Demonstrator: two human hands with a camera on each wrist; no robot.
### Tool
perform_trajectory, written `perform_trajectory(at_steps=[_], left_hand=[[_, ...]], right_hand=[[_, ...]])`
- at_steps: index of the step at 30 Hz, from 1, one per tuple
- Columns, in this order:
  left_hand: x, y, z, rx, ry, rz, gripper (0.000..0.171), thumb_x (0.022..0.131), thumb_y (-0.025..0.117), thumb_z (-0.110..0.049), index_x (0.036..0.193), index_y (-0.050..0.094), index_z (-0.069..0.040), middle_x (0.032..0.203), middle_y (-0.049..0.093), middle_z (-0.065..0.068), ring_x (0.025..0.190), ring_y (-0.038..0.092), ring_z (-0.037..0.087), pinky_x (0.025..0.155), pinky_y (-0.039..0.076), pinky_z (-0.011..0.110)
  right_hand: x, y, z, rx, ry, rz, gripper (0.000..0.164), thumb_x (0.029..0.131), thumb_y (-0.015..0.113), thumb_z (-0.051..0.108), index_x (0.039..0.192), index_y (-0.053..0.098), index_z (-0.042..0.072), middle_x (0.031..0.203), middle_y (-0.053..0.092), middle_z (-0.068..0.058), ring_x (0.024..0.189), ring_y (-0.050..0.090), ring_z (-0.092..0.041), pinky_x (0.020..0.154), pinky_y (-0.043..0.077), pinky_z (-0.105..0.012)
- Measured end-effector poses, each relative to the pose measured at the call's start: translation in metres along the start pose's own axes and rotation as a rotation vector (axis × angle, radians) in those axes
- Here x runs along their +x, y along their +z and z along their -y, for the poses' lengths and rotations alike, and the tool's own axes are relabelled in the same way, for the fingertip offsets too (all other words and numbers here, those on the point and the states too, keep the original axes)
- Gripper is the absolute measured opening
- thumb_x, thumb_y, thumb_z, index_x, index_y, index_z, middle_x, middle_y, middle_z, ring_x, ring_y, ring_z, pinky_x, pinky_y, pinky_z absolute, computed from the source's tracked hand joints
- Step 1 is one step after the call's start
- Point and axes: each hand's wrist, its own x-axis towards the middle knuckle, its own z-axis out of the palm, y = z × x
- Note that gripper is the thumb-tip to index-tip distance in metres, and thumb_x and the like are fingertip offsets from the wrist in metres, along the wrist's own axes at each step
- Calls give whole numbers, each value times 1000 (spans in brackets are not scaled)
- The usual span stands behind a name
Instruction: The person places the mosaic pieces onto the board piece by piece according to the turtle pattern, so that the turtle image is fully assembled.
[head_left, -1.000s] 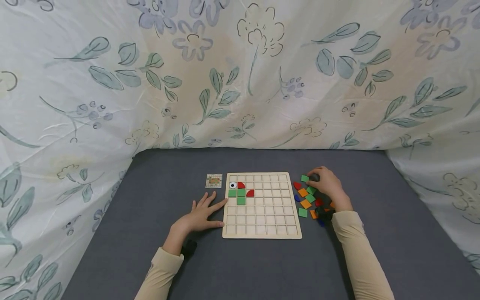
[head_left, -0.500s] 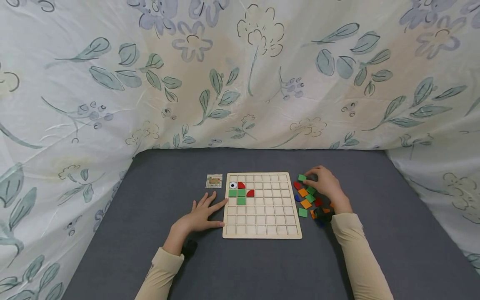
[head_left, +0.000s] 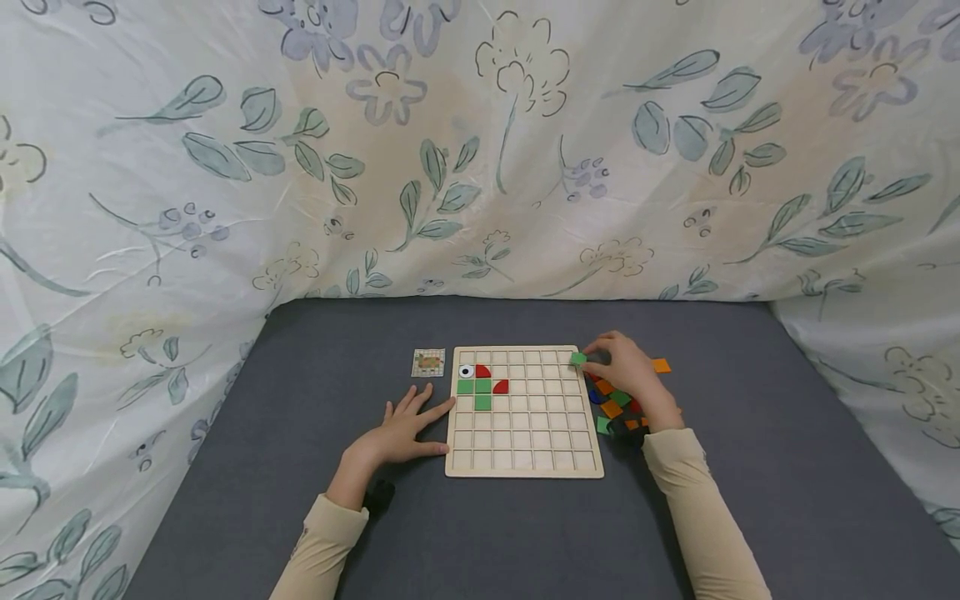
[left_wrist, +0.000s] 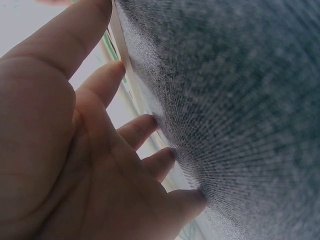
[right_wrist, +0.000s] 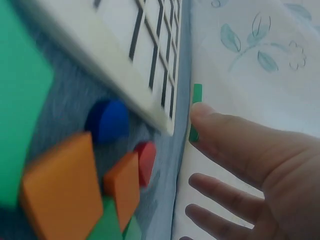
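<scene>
Tile (head_left: 578, 358), green and flat, pinched in head view between fingers of the right hand (head_left: 632, 367), at the far right corner of the pale wooden board (head_left: 532, 437); height over the rim hard to tell. Probably light, stiff and slightly slick, hardly fragile; best taken by opposite edges with a small, firm pinch. At the board's left edge, the left hand (head_left: 397, 429), fingers spread, tips of thumb and forefinger at the rim. Round-cornered, board ruled into square cells; toward its far left, a white eye piece (head_left: 466, 372), red quarter-rounds (head_left: 501, 387) and green squares (head_left: 483, 402). Beyond the left hand, a printed card (head_left: 428, 363) on the dark grey surface (head_left: 480, 542); right of the board, loose pieces (head_left: 612, 408), partly hidden by the right arm. In left wrist view, fingers apart, lined along the board's edge, beside coarse, woven-looking grey. In right wrist view, tile edge-on, thin, square-cut, thumb against it, opposing finger mostly hidden, other fingers clear; nearer, blurred, a rounded blue piece (right_wrist: 107, 121) and straight-sided orange pieces (right_wrist: 62, 187); behind, soft floral cloth (right_wrist: 250, 60).
</scene>
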Motion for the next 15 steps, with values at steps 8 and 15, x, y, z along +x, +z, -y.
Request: perform_trajectory(at_steps=[8, 15], left_hand=[[0, 1, 1, 0, 0, -4, 74, 82, 65, -47, 146, 31, -29, 155, 9, 14, 142, -4, 38, 106, -1, 66], [0, 0, 0, 6, -7, 3, 75, 82, 64, -48, 146, 29, -32, 156, 8, 12, 142, -5, 36, 107, -1, 64]], right_hand=[[-1, 11, 22, 0, -64, 20, 27, 86, 67, 26, 109, 68, 12, 133, 45, -21, 117, 44, -44, 83, 43, -59], [2, 27, 35, 30, -102, 44, 23, 86, 67, 27, 105, 70, 15, 132, 48, -17, 120, 43, -42, 85, 42, -60]])
